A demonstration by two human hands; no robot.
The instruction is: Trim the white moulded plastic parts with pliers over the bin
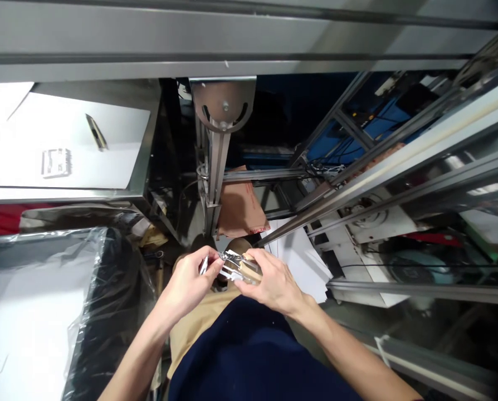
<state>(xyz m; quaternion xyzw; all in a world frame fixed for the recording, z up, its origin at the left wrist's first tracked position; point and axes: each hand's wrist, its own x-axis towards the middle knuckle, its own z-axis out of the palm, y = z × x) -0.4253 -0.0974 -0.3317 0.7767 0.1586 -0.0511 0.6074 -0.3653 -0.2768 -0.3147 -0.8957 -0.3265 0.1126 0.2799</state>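
Both my hands meet in front of my body, low in the head view. My left hand (189, 279) pinches the left end of a small packet of clear crinkled wrapping (231, 264). My right hand (274, 283) grips the right end, where a tan, wood-coloured piece (251, 271) shows inside the wrap. The packet is held in the air above my lap, over my tan trousers and dark blue shirt.
A steel machine column (215, 167) with a round plate (224, 103) stands straight ahead. A metal cabinet top (65, 139) is at upper left. A plastic-covered bin (44, 312) sits at lower left. Slanted metal rails (399, 161) and white sheets (303, 262) lie to the right.
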